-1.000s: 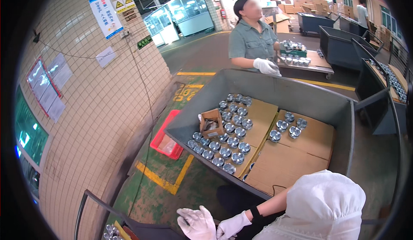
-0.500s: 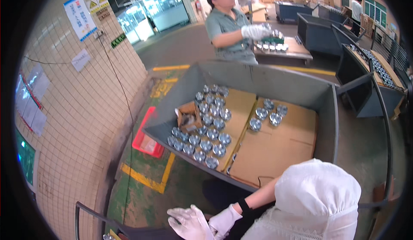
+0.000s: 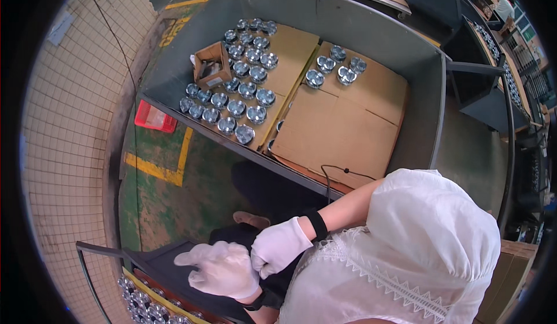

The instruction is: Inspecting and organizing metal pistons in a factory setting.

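The view tips downward, lifting both hands higher in the frame, so their contact shows plainly. The white glove [image 3: 226, 266] on the left hand [image 3: 220, 270] lies lower left of centre, long axis slanting from wrist, lower right, to loosely spread fingertips, upper left. The right hand [image 3: 279, 247] curls its fingers against it near the cuff; I cannot tell whether they pinch cloth. Piston-like parts [image 3: 236, 108] sit in the grey cart [image 3: 371, 19] above.
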Tool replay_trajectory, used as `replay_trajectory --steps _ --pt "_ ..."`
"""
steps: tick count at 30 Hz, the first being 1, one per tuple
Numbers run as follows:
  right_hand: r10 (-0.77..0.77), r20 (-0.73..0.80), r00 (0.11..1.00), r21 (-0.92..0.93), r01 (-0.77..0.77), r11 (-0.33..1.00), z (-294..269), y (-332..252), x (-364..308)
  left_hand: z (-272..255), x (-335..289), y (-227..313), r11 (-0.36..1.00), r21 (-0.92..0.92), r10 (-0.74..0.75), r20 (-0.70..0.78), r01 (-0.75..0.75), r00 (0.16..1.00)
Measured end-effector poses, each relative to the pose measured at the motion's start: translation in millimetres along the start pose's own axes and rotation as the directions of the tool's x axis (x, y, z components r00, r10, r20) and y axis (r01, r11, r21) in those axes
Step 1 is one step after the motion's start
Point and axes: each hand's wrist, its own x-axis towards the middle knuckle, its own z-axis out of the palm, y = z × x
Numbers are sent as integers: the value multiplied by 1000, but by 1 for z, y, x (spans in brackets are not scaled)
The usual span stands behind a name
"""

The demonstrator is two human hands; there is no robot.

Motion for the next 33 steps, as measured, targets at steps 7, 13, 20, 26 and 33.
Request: replay_trajectory --steps 7,13,20,26,33 --pt "161 -325 932 76 -144 987 -108 -18 -45 -18 -3 49 448 874 277 -337 189 900" --pt "418 -725 548 114 -502 857 -240 -51 -122 -84 -45 56 -146 794 378 -507 591 775" --pt "474 -862 182 78 -875 477 -299 81 -221 -114 -65 58 -353 617 415 -570 703 709" --pt "790 -599 134 97 -966 238 -215 199 -221 -111 -66 55 -460 529 436 -565 713 700" --pt "858 -492 150 247 -920 303 -159 288 -180 -133 -87 51 -328 537 509 -592 777 624"
